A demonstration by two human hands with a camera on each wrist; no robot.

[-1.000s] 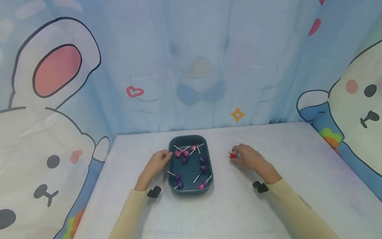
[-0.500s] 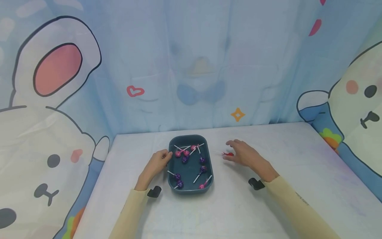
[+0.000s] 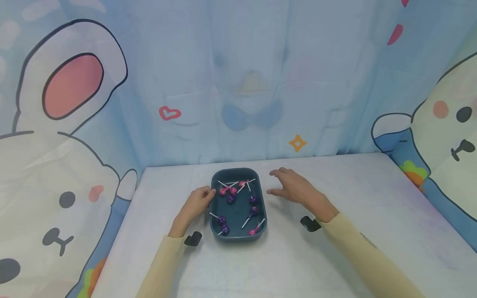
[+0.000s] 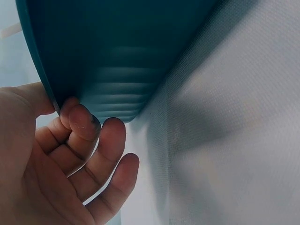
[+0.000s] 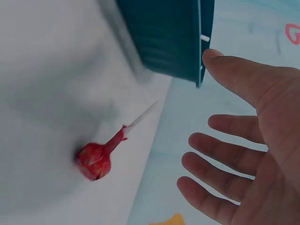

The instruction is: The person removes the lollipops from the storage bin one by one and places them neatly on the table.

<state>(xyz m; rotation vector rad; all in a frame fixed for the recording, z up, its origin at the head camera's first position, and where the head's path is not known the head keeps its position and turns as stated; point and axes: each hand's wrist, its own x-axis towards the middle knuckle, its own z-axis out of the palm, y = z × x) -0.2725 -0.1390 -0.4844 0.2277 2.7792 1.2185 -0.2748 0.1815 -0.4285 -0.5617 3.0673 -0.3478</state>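
My left hand [image 3: 197,201] pinches the left rim of a dark teal tray [image 3: 238,223], thumb over the edge and fingertips against the outer wall in the left wrist view. Just right of the tray is my right hand [image 3: 296,188], fingers spread and holding nothing. In the right wrist view, a red-wrapped lollipop [image 5: 95,160] lies on the white table, below the palm and apart from the fingers. The head view hides this lollipop behind the hand. Inside the tray are several purple lollipops [image 3: 254,210] and several pink lollipops [image 3: 252,232].
A white cloth covers the table [image 3: 298,256]. Behind it hangs a light blue curtain [image 3: 179,140] with cartoon prints, and printed cloth also stands at both sides. A dark wrist camera [image 3: 310,224] sits below the right wrist.
My right hand has moved left towards the tray and its fingers have spread wider. The red lollipop, earlier between thumb and fingers, is now out of the head view. The left hand stays put.
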